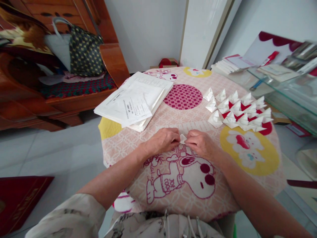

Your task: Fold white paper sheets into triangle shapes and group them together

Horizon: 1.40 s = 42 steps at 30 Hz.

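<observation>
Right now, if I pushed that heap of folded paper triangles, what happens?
Probably very light: the folded paper triangles are small and thin. They lie loose on the tablecloth, so they would likely scatter, and may crush.

A round table [109, 155] stands here under a pink cartoon-dog cloth [183, 97]. On it lie a stack of printed paper sheets [133, 102] at the far left, a cluster of folded paper triangles [239, 110] at the right, and one small folded piece [182, 138] near the middle.

Small white folded paper piece [182, 138], half-hidden
</observation>
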{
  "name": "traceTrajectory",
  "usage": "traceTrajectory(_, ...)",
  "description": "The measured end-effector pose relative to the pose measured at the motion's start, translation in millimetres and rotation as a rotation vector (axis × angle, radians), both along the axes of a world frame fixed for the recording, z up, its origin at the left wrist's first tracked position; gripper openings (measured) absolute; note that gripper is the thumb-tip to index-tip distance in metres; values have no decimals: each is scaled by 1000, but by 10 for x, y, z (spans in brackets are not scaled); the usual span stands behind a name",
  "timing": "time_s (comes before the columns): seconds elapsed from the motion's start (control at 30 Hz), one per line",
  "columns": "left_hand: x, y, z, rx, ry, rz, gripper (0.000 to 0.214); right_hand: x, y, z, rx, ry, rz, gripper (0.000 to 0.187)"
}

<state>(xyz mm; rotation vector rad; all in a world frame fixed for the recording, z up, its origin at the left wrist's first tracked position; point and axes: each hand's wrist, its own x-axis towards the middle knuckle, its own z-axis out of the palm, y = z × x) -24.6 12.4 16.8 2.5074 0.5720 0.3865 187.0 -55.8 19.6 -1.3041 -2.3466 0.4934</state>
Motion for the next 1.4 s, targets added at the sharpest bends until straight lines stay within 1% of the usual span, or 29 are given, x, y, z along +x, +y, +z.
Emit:
traceTrajectory(0.17, 49, 17, 39, -79, -1, 143, 14, 2, 57, 19, -144, 166, -146, 26)
traceTrajectory(0.33, 88, 82, 39, -215, 17, 239, 18, 8, 130, -22, -190, 213, -241, 29)
traceTrajectory(0.43, 106, 125, 30, -306, 31, 277, 21, -3, 151, -26, -252, 239, -324, 28)
traceTrajectory(0.57, 136, 159, 54, -367, 57, 333, 24, -26, 177, -2, -316, 240, -405, 25)
traceTrajectory(0.8, 184, 174, 112, -355, 108, 392, 27, -20, 225, 17, -350, 194, -454, 24)
traceTrajectory(1.0, 195, 173, 121, -332, 137, 404, 25, -33, 245, -8, -323, 164, -469, 21)
traceTrajectory(1.17, 225, 159, 113, -260, 189, 417, 23, -65, 242, 0, -301, 120, -481, 21)
traceTrajectory(1.3, 234, 140, 76, -174, 233, 415, 16, -94, 243, 28, -295, 57, -496, 18)
traceTrajectory(1.4, 231, 118, 46, -135, 226, 434, 11, -110, 244, 37, -290, 28, -507, 15)
